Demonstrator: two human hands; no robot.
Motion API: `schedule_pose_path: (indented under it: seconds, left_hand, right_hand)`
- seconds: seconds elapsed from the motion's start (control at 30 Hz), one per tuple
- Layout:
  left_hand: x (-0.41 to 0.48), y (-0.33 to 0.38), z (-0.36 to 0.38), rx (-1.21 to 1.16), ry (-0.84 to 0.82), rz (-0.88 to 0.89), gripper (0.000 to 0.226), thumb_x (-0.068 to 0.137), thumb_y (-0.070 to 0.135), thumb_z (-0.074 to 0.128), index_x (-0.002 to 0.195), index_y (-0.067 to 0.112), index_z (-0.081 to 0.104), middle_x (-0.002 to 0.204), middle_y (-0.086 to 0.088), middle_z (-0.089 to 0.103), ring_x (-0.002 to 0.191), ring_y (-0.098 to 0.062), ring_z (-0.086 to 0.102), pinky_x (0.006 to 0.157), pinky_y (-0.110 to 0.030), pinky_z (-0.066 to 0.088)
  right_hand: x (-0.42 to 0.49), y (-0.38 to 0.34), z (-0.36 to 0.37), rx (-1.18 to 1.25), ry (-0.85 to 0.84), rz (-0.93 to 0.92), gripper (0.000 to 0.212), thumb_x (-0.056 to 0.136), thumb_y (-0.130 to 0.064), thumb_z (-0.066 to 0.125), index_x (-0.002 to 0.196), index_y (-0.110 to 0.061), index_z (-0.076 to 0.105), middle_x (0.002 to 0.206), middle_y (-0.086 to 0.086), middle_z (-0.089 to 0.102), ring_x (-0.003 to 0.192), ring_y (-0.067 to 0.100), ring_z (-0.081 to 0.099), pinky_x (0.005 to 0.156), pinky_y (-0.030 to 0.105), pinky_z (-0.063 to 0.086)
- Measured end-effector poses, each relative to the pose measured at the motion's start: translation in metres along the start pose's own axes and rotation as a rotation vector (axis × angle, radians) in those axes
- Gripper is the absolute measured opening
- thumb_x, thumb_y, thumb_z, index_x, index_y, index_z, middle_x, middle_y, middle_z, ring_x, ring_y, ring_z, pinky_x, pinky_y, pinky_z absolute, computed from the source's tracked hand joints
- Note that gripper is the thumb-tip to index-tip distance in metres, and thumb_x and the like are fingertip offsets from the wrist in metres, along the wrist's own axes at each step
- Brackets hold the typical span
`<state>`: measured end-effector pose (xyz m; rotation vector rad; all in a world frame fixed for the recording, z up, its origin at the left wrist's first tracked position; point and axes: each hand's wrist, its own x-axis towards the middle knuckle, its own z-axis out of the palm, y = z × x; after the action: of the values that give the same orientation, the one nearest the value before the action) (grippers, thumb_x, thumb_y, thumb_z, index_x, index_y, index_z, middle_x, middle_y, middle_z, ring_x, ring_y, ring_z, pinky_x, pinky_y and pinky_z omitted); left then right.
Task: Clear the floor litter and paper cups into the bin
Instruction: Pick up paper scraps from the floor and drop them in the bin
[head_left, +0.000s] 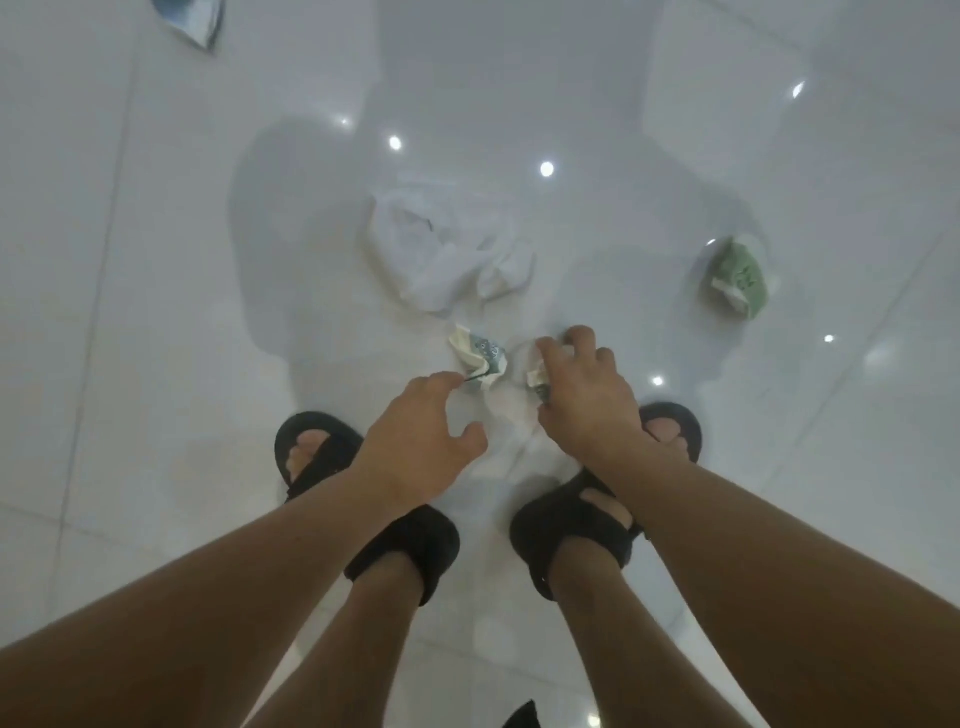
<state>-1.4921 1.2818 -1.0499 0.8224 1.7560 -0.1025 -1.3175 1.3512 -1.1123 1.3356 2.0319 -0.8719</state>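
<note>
Bent over a glossy white tiled floor (156, 312), I looked straight down past my black open-toed sandals (317, 452). My right hand (582, 384) had its grip closed around a small crumpled scrap of white and green paper (537, 382), fingers curled over the top. My left hand (421, 431) hovered with a wide grip, thumb spread, fingertips just reaching a crushed white paper cup with blue-green print (479, 358) lying on the floor between my hands.

That cup lay flattened. Its long axis ran from far-left to near-right, and I could not tell which end was the mouth. To lift it well, I judged I should pinch across the short width, not the ends.

A crushed green paper cup (735, 278) lay well apart to my right, its long axis also slanting from far-left to near-right and its torn white end nearer me. A heap of white crumpled material (447, 254) lay just beyond. No bin was in view.
</note>
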Motion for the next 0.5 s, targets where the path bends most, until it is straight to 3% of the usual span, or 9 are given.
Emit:
schedule_pose_path:
  seconds: [0.07,0.23,0.37,0.5]
  left_hand:
    - [0.003,0.0,0.007,-0.039,-0.023,-0.024,0.061,0.087,0.045,0.058,0.141,0.026,0.037,0.136,0.003,0.047,0.118,-0.016,0.05,0.101,-0.032,0.04]
    - [-0.009,0.022,0.003,-0.25,-0.036,-0.063,0.059,0.086,0.047,0.06,0.137,0.026,0.041,0.126,0.006,0.052,0.108,-0.013,0.056,0.097,-0.035,0.046]
    - [-0.02,0.045,-0.015,-0.366,-0.043,-0.042,0.04,0.087,0.036,0.062,0.123,0.028,0.047,0.106,0.013,0.061,0.093,-0.004,0.061,0.074,-0.018,0.046]
    - [-0.026,0.052,-0.028,-0.31,-0.047,-0.053,0.019,0.091,0.021,0.057,0.109,0.017,0.054,0.095,-0.002,0.065,0.083,-0.014,0.063,0.069,-0.022,0.048]
  right_hand:
    - [-0.001,0.0,0.006,0.079,0.021,-0.001,0.055,0.082,-0.016,0.064,0.132,-0.017,0.041,0.136,0.008,0.032,0.108,0.029,0.044,0.08,0.036,0.05]
    - [-0.026,-0.013,-0.01,0.275,0.088,-0.13,0.077,0.08,-0.037,0.072,0.144,-0.018,0.034,0.14,0.006,0.034,0.115,0.024,0.048,0.088,0.036,0.051]
    - [-0.05,-0.035,-0.036,0.426,0.119,-0.323,0.081,0.078,-0.037,0.077,0.145,-0.013,0.038,0.141,0.006,0.039,0.115,0.02,0.051,0.087,0.039,0.054]
    - [-0.057,-0.047,-0.044,0.503,0.108,-0.42,0.089,0.074,-0.035,0.081,0.147,-0.01,0.036,0.145,0.009,0.037,0.118,0.024,0.054,0.09,0.041,0.054]
